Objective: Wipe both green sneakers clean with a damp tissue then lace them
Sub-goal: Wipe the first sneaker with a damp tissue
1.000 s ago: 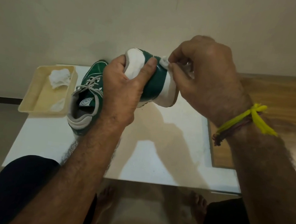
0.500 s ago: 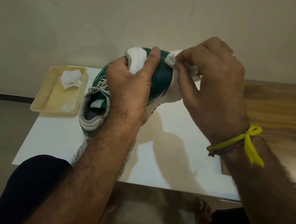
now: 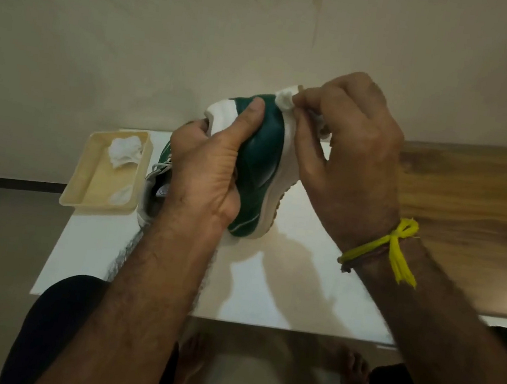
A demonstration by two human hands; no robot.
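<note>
**Raised sneaker wiped at its white sole edge**

Taking the white board [image 3: 170, 277] as the landmark, a cream tray [image 3: 85, 189] sat off the board's far-left corner, with a crumpled tissue [image 3: 124, 151] in its far end and a smaller wad [image 3: 122, 196] nearer the person. Just beside the tray, on the board's far-left part, lay the second green sneaker [image 3: 161, 163], laces visible, mostly hidden behind the left wrist.

Above the board's far middle, the left hand [image 3: 208, 179] gripped the raised green sneaker [image 3: 258, 173], thumb pressed on the green side panel and fingers curled round the white collar. The upper dented a little under the thumb, so it seemed soft and padded; the shoe looked light enough for one hand. The smooth panel would likely turn slippery once damp, so the collar and the stiff sole rim seemed the surer places to hold.

Further right, the right hand [image 3: 346, 159] pinched a damp tissue [image 3: 285, 99] between thumb and fingertips, against the white sole edge at the shoe's upper end. The tissue was limp and would probably tear if dragged hard over the tread. A yellow band [image 3: 396, 246] circled the right wrist, over the board's right edge, beside the wooden tabletop [image 3: 471, 194].
</note>
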